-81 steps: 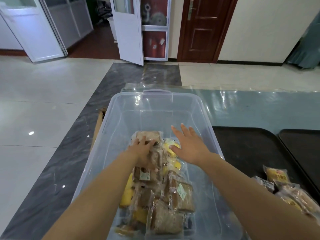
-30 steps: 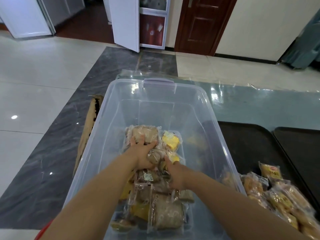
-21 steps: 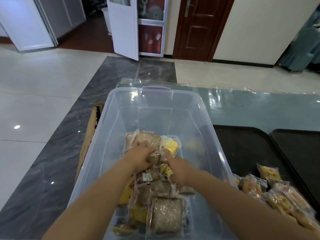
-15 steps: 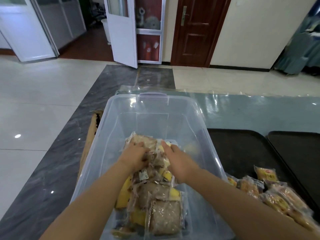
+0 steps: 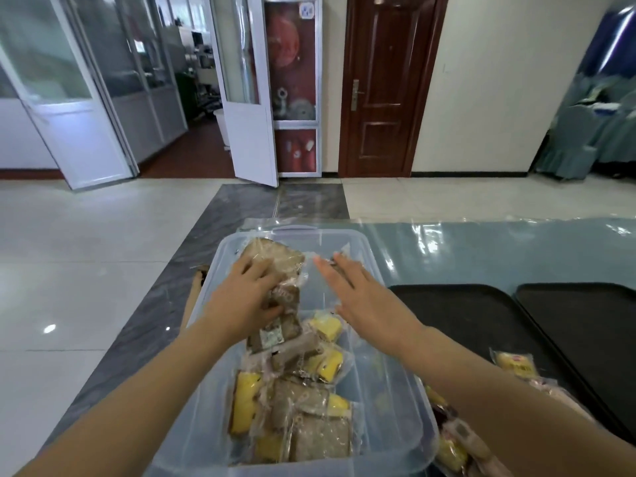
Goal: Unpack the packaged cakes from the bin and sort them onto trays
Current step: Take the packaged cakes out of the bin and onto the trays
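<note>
the left hand grips a bunch of brown packaged cakes in clear wrappers, fingers curled over them, lifted above the far end of the clear plastic bin; one brown slab sticks up past the fingertips and a white label shows on a lower pack. the right hand is spread flat just to the right, fingers straight, holding nothing. more cakes, yellow and speckled brown in crinkled clear packs, lie heaped in the near half of the bin. right of the bin, two black trays sit on the table, with yellow packs on the nearer tray's near end.
</note>
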`<state>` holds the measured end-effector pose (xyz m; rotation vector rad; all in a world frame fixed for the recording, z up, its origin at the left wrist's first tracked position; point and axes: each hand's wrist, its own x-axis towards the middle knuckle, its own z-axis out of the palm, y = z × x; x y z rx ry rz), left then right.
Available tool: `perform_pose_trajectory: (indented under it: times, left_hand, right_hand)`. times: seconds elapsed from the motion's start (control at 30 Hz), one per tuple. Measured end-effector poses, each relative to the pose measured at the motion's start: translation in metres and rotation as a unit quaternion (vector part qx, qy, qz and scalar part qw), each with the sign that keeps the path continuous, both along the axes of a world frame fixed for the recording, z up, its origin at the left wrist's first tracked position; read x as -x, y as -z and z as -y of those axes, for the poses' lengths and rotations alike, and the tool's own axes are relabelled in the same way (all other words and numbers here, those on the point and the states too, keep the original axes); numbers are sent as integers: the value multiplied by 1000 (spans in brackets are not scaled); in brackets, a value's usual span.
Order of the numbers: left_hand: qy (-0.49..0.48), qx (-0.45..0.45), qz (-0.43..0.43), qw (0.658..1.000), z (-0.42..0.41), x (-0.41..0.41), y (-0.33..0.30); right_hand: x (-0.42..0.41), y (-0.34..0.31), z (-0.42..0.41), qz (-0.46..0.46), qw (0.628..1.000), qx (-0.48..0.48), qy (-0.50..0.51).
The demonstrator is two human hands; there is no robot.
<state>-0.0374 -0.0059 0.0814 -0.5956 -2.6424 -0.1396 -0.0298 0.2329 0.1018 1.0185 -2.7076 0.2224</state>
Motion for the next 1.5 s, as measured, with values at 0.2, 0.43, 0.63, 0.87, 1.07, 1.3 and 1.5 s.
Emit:
perform_pose_trajectory:
  times: [0.2, 0.43, 0.63, 0.87, 1.07, 1.3, 1.5]
  left_hand:
    - [-4, 12, -79, 997, -50, -28, -68]
    - [43, 12, -100, 994, -177, -40, -102]
    - [98, 17, -46, 994, -337, -37, -62]
    - [153, 5, 105, 983, -526, -28, 42]
    - [159, 15, 205, 965, -647, -34, 108]
    - [142, 39, 284, 947, -720, -18, 174]
    - [138, 66, 373, 915, -742, -13, 211]
  right_hand:
    - [-22, -56, -48, -29, 997, 77, 2]
    - [-44, -72, -161, -38, 996, 66, 46]
    - [-63, -30, -313, -1, 993, 22, 117]
    - [-77, 56, -495, 80, 977, -42, 195]
    - [-77, 134, -609, 172, 948, -100, 249]
    - [-68, 187, -673, 268, 906, -115, 308]
    - [-57, 232, -692, 314, 880, -146, 326]
